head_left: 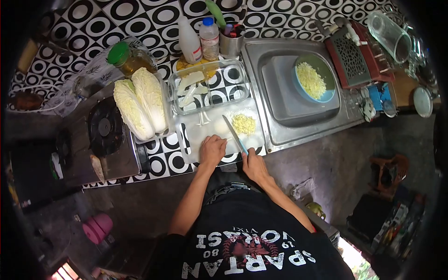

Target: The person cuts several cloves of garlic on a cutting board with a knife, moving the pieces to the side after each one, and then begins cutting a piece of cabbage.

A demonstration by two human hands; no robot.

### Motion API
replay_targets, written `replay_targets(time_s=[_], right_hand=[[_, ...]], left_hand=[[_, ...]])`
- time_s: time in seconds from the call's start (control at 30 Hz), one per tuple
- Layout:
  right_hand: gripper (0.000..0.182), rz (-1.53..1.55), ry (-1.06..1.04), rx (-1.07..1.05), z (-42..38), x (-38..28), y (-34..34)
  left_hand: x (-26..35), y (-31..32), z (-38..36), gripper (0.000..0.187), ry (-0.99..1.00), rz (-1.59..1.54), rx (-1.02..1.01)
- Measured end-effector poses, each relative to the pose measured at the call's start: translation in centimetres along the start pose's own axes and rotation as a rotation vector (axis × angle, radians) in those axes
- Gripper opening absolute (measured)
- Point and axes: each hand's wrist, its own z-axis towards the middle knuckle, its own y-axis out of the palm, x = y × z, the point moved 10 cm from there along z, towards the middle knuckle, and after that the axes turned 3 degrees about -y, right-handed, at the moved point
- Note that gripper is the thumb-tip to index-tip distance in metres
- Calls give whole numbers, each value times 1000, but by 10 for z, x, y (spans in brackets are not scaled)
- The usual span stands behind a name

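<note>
Watching for a slip: knife (234, 134) could skid into the left hand (213, 148) if the cutting board (193, 136) is slick; a wide sweep could scatter the chopped pile (243, 124), on the board just right of the blade. Right hand (253, 163) grips the handle, blade angled forward-left. Left sits palm down, fingers bent; can't tell if it pinches anything.

- Noted right hand (254, 164) gripping knife (235, 134) above cutting board (195, 136).
- Observed left hand (213, 149), fingers curled, at cutting board's near side; grip unclear.
- Found chopped pieces (243, 124) on cutting board.
- Recorded cabbages (135, 109) left of cutting board, glass container (184, 111) at far edge, sink (284, 45) with bowl (328, 97) right.
</note>
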Motion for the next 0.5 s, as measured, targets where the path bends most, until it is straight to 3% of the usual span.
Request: replay_targets(time_s=[0.2,0.5], right_hand=[[27,-61,50,-10,-7,0,28],[26,-76,132,-1,-15,1,36]], left_hand=[[0,-5,2,5,49,-62,61],[-8,2,2,5,7,-83,-7]])
